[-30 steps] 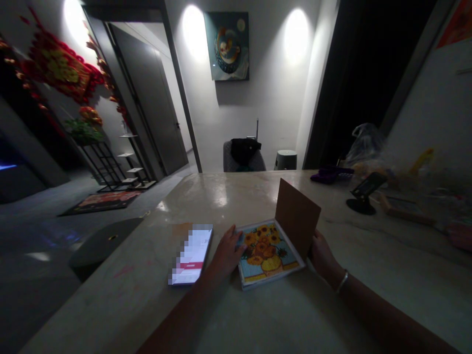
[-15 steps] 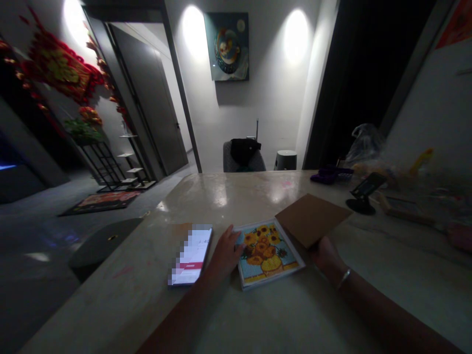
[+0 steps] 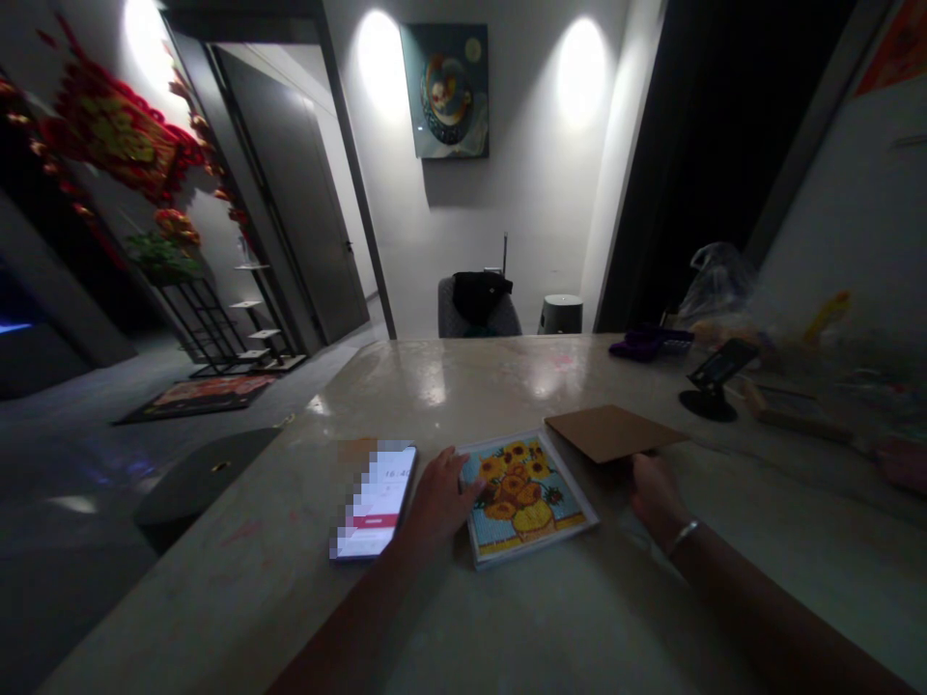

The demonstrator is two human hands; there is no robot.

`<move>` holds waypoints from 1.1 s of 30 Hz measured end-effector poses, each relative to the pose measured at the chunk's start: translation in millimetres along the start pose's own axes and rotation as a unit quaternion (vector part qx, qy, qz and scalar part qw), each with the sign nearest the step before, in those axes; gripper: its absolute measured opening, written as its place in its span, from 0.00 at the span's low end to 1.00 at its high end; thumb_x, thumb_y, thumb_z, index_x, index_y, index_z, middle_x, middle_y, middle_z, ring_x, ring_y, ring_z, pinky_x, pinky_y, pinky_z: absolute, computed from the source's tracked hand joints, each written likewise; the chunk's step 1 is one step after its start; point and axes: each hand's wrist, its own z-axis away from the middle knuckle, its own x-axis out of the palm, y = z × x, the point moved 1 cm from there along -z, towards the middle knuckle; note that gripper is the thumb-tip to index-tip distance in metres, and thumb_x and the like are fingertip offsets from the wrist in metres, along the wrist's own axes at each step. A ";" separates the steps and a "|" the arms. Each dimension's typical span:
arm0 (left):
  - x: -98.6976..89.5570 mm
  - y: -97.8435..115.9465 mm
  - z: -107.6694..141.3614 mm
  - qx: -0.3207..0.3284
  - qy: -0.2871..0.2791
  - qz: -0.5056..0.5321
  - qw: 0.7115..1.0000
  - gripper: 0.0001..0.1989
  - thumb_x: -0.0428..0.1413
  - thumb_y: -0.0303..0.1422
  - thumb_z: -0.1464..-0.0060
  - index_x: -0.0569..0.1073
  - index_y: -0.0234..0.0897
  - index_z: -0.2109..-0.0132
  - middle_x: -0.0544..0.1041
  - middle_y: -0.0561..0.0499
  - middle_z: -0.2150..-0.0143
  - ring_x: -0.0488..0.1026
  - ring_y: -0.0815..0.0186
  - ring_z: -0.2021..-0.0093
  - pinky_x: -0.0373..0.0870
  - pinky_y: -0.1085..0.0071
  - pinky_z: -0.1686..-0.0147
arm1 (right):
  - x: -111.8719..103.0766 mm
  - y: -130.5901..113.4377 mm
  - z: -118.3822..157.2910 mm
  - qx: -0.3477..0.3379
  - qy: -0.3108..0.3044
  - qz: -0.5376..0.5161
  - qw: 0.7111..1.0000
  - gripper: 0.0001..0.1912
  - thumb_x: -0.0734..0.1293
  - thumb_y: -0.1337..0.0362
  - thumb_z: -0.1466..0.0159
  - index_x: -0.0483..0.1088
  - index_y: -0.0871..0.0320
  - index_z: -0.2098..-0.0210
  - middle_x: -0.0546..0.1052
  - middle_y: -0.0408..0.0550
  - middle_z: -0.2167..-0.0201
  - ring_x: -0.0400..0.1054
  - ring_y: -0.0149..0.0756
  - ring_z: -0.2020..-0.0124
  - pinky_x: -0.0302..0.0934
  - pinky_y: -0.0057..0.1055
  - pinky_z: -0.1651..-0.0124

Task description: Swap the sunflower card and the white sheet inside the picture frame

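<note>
A small framed sunflower picture [image 3: 518, 497] with a pale rim lies on the table. At its left edge is my left hand [image 3: 438, 497], fingers along the rim and thumb over the picture. To the right, my right hand [image 3: 656, 497] grips the near edge of a brown cardboard sheet [image 3: 608, 432]. The sheet is tilted low above the tabletop, its left corner close to the frame's upper right. The fingers under the sheet are partly hidden.
A lit phone [image 3: 377, 507] lies left of my left hand. Farther right on the table [image 3: 507, 627] are a black phone stand [image 3: 714, 381], a purple item [image 3: 644, 343], a wooden frame [image 3: 793, 410] and a clear plastic bag [image 3: 716, 280]. A dark stool [image 3: 195, 483] stands beyond the left edge.
The cardboard sheet has tipped down flatter toward the table, with my right hand still on its near edge. My left hand and the framed picture have hardly moved.
</note>
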 end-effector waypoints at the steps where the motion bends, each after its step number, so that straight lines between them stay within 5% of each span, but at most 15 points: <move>1: -0.5 0.7 0.8 0.001 -0.004 -0.005 1.000 0.24 0.49 0.40 0.50 0.64 0.32 0.47 0.59 0.42 0.41 0.54 0.58 0.42 0.51 0.62 0.44 | -0.8 -1.6 -0.3 0.002 0.020 0.001 1.000 0.10 0.60 0.67 0.56 0.69 0.57 0.74 0.74 0.44 0.81 0.69 0.40 0.71 0.64 0.34 0.71; 6: 0.2 -0.1 1.7 0.002 -0.012 -0.023 1.000 0.24 0.48 0.40 0.49 0.63 0.31 0.47 0.62 0.40 0.43 0.57 0.58 0.43 0.52 0.63 0.45 | -2.1 -11.9 -1.7 0.034 0.137 -0.026 0.990 0.18 0.62 0.68 0.60 0.67 0.58 0.67 0.74 0.43 0.75 0.67 0.36 0.70 0.62 0.32 0.69; 13: -1.6 -2.7 3.0 0.013 0.000 -0.016 1.000 0.23 0.49 0.40 0.50 0.65 0.33 0.49 0.64 0.41 0.45 0.59 0.58 0.44 0.53 0.63 0.45 | -5.0 -24.3 -5.0 0.024 0.171 -0.044 0.984 0.18 0.62 0.70 0.62 0.65 0.57 0.68 0.71 0.41 0.75 0.65 0.32 0.73 0.60 0.30 0.68; 22: -0.2 -7.0 1.7 0.022 -0.001 -0.005 1.000 0.22 0.48 0.40 0.49 0.64 0.35 0.48 0.64 0.43 0.45 0.59 0.59 0.44 0.53 0.63 0.46 | -11.8 -24.1 -7.9 0.018 0.221 0.055 0.974 0.13 0.61 0.68 0.60 0.62 0.56 0.73 0.65 0.38 0.78 0.60 0.31 0.75 0.56 0.30 0.71; 27: 1.5 -7.7 0.0 0.030 -0.003 -0.009 1.000 0.22 0.46 0.39 0.48 0.63 0.35 0.47 0.64 0.43 0.44 0.58 0.60 0.44 0.52 0.63 0.45 | -1.7 -34.0 1.8 -0.024 0.136 0.095 0.986 0.12 0.60 0.68 0.59 0.65 0.57 0.72 0.68 0.41 0.76 0.62 0.33 0.73 0.57 0.30 0.67; 30: 0.2 -4.4 0.8 0.029 -0.006 -0.011 0.999 0.22 0.46 0.38 0.48 0.62 0.34 0.47 0.64 0.42 0.45 0.59 0.59 0.44 0.53 0.62 0.46 | 11.3 -39.0 14.8 -0.044 0.017 0.124 0.991 0.09 0.61 0.69 0.59 0.68 0.58 0.77 0.71 0.41 0.77 0.64 0.34 0.72 0.58 0.30 0.66; 33: -2.7 -0.3 1.8 0.022 0.002 -0.017 1.000 0.23 0.46 0.38 0.48 0.63 0.32 0.47 0.67 0.41 0.47 0.61 0.59 0.46 0.56 0.63 0.47 | 24.9 -42.2 30.9 -0.091 -0.151 0.212 0.961 0.08 0.60 0.67 0.55 0.69 0.57 0.77 0.73 0.43 0.76 0.66 0.36 0.71 0.59 0.32 0.65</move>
